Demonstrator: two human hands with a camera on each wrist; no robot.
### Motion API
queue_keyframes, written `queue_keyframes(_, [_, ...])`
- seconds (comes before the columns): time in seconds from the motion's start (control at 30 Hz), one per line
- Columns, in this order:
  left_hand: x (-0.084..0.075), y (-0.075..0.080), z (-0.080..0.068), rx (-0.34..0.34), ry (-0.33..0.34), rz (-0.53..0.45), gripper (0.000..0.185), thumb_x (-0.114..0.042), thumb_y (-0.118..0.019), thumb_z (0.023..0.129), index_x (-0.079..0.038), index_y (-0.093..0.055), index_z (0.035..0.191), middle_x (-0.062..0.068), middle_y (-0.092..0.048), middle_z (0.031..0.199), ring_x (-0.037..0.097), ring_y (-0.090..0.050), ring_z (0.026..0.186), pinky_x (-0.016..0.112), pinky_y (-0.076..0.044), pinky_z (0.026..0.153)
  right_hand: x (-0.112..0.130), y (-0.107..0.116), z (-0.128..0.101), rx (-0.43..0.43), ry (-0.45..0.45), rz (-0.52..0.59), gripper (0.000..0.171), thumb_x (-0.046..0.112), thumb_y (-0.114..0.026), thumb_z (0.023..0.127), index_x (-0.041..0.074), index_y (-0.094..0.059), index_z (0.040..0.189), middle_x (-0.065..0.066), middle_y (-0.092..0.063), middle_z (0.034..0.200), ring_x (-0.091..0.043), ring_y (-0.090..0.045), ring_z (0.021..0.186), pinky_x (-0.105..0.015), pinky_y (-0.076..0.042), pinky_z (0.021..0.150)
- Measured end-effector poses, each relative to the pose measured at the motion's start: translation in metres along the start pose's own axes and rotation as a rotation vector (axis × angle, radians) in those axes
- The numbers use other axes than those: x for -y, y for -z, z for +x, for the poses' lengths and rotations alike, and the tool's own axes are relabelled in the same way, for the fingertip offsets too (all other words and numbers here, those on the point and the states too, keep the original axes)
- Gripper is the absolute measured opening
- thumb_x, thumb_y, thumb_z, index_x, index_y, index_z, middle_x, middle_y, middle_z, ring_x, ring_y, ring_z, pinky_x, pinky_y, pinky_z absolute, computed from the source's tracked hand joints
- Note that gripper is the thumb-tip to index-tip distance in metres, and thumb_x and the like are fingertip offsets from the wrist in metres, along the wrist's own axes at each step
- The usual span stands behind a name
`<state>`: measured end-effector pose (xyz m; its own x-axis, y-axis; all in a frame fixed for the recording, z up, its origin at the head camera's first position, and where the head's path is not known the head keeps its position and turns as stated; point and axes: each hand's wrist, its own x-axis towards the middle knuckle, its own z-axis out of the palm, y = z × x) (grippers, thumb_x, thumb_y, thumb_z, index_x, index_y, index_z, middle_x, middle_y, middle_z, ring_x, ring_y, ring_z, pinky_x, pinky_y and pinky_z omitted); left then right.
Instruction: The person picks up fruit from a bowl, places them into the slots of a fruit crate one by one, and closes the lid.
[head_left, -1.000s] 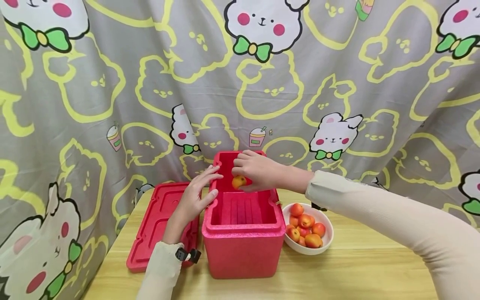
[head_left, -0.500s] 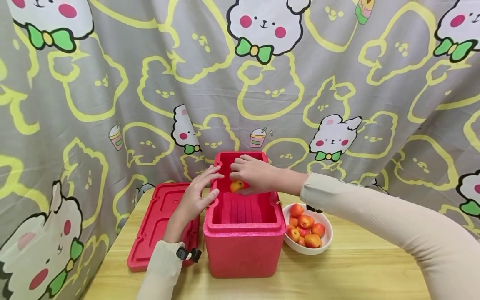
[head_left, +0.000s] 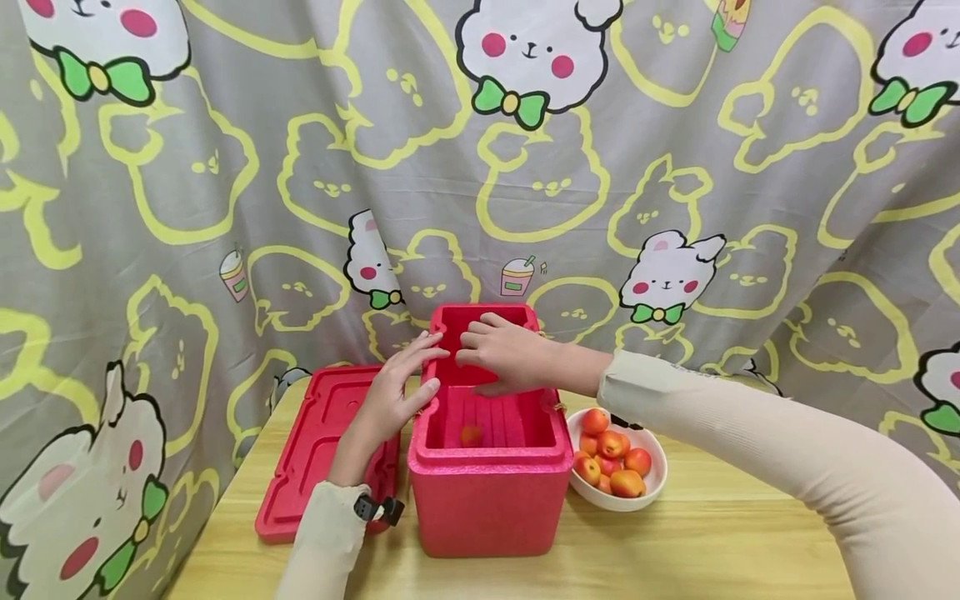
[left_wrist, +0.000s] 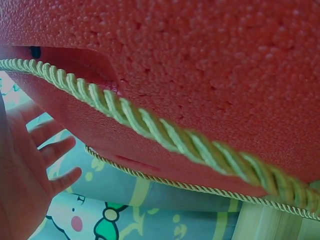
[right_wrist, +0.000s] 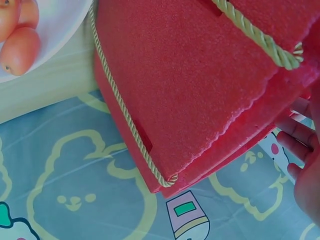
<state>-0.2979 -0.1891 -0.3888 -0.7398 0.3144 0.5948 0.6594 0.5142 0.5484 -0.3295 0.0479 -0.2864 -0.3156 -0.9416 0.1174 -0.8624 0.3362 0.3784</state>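
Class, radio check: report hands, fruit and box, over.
Left hand open on box rim. Right hand open above box, holding nothing. One fruit inside. Nothing in the way.

No readable text, label, brand, number or sign appears in any view. The curtain behind the red foam box carries only printed cartoon bears, bows and drink cups, without lettering.

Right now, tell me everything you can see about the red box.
The red box is a deep rectangular bin of beaded foam, open, upright near the table's far edge. Its inner walls are ribbed, and one apricot lies inside. A twisted yellow cord runs along its outside. The left hand touches its left rim; the right hand hovers over the opening. Its lid lies flat at left, a bowl at right.
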Motion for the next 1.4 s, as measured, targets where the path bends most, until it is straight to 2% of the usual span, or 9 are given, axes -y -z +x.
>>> queue_keyframes(0.53, [-0.001,0.001,-0.001,0.005,-0.002,-0.001,0.05,-0.03,-0.065,0.092,-0.021,-0.06,0.141,0.002,-0.043,0.161,0.032,-0.034,0.152,0.07,-0.04,0.11,0.0,0.001,-0.005,-0.023,0.007,-0.051,0.052,0.047,-0.081,0.081,0.018,-0.071,0.122,-0.003,-0.07,0.115,-0.021,-0.058,0.113,-0.042,-0.047,0.102])
queue_keyframes(0.9, [-0.002,-0.001,0.0,0.004,-0.008,-0.014,0.049,-0.03,-0.065,0.092,-0.021,-0.06,0.14,0.001,-0.043,0.161,0.03,-0.034,0.152,0.068,-0.042,0.109,-0.007,0.0,-0.015,-0.096,0.001,0.003,0.049,0.043,-0.082,0.081,0.016,-0.071,0.12,-0.004,-0.069,0.114,-0.021,-0.059,0.111,-0.041,-0.05,0.102])
queue_keyframes(1.13, [-0.002,-0.002,0.0,0.001,-0.01,-0.026,0.049,-0.031,-0.065,0.093,-0.022,-0.06,0.141,0.0,-0.042,0.161,0.029,-0.034,0.152,0.067,-0.044,0.108,-0.011,0.002,-0.028,-0.182,-0.038,0.025,0.049,0.039,-0.086,0.077,0.015,-0.071,0.116,-0.005,-0.068,0.113,-0.022,-0.059,0.111,-0.042,-0.052,0.1])
queue_keyframes(1.4, [-0.001,-0.001,-0.002,-0.014,-0.023,-0.029,0.049,-0.031,-0.066,0.092,-0.023,-0.06,0.14,0.0,-0.043,0.161,0.026,-0.036,0.151,0.064,-0.046,0.107,-0.018,0.008,-0.045,-0.307,-0.103,0.106,0.051,0.038,-0.089,0.073,0.012,-0.071,0.113,-0.006,-0.067,0.115,-0.023,-0.058,0.114,-0.045,-0.051,0.102])
